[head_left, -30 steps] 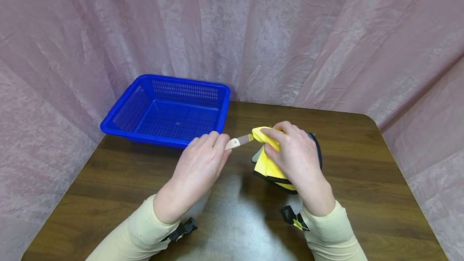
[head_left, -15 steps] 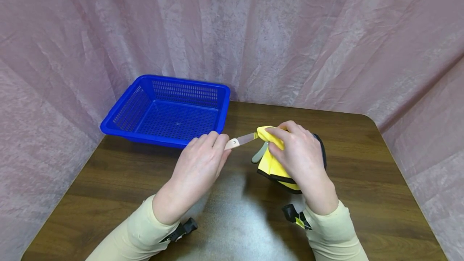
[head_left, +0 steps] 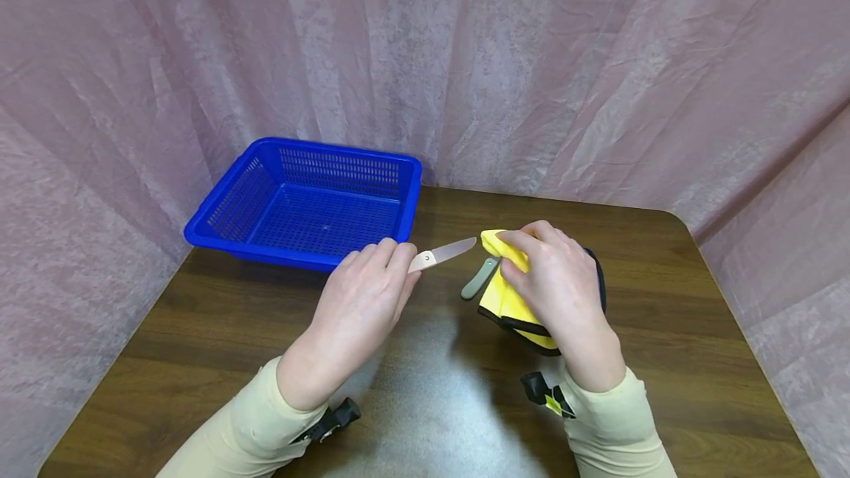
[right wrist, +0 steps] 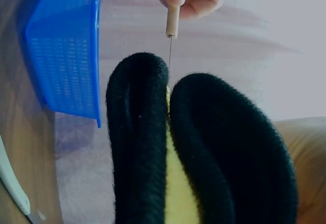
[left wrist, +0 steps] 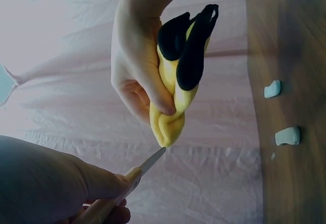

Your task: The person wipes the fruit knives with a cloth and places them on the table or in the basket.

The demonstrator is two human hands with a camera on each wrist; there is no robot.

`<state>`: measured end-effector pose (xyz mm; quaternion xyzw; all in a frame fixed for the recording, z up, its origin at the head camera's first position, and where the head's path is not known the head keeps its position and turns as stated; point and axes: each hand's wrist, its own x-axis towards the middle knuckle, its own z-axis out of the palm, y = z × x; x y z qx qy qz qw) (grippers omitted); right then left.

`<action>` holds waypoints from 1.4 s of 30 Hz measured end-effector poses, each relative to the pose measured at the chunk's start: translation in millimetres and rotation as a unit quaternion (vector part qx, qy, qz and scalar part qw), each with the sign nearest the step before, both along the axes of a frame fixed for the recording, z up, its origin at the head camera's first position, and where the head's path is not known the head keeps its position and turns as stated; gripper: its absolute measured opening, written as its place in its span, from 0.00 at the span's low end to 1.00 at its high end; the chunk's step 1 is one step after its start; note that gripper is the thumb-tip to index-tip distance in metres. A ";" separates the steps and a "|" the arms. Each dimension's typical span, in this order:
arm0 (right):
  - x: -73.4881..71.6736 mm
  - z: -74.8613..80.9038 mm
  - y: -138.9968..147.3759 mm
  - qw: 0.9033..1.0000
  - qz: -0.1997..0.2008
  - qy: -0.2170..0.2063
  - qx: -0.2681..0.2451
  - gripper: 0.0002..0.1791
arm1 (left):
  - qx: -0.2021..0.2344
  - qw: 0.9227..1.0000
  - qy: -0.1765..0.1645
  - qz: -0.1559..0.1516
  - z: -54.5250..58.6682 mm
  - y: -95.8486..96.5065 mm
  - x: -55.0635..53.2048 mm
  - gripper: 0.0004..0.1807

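Note:
My left hand (head_left: 358, 308) grips the cream handle of a knife (head_left: 454, 248), its blade bare and pointing up to the right. Between thumb and fingers, my right hand (head_left: 554, 282) pinches a folded yellow cloth (head_left: 499, 301) with black edging. In the left wrist view, the blade tip (left wrist: 159, 154) is right at the cloth's bunched end (left wrist: 167, 130). A green handle (head_left: 479, 279) lies on the table, its far end hidden by the cloth. The left wrist view shows two pale handle ends there, one nearer (left wrist: 288, 136) and another beside it (left wrist: 272, 88).
A blue plastic basket (head_left: 302, 256) stands at the back left of the wooden table (head_left: 664, 316), just beyond my left hand. Pink curtains (head_left: 465, 72) hang behind the table and at both sides.
My right hand has drawn the cloth rightward along the blade to its tip, uncovering the blade. More of the green handle shows. My left hand has shifted only slightly left.

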<state>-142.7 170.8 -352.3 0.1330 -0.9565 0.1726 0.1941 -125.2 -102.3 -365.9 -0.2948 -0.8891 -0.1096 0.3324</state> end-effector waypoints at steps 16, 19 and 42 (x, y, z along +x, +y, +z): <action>6.4 2.9 -2.9 0.999 0.011 0.032 -0.019 0.21 | -0.005 1.000 0.014 0.025 -2.4 -2.6 -6.5 0.12; 8.2 4.2 -4.1 0.999 0.016 0.036 -0.019 0.21 | -0.003 0.999 0.018 0.030 -3.2 -3.1 -8.2 0.12; 16.5 7.3 -14.5 0.997 0.054 0.052 -0.010 0.23 | -0.008 0.999 0.011 0.033 -4.5 -5.3 -13.0 0.14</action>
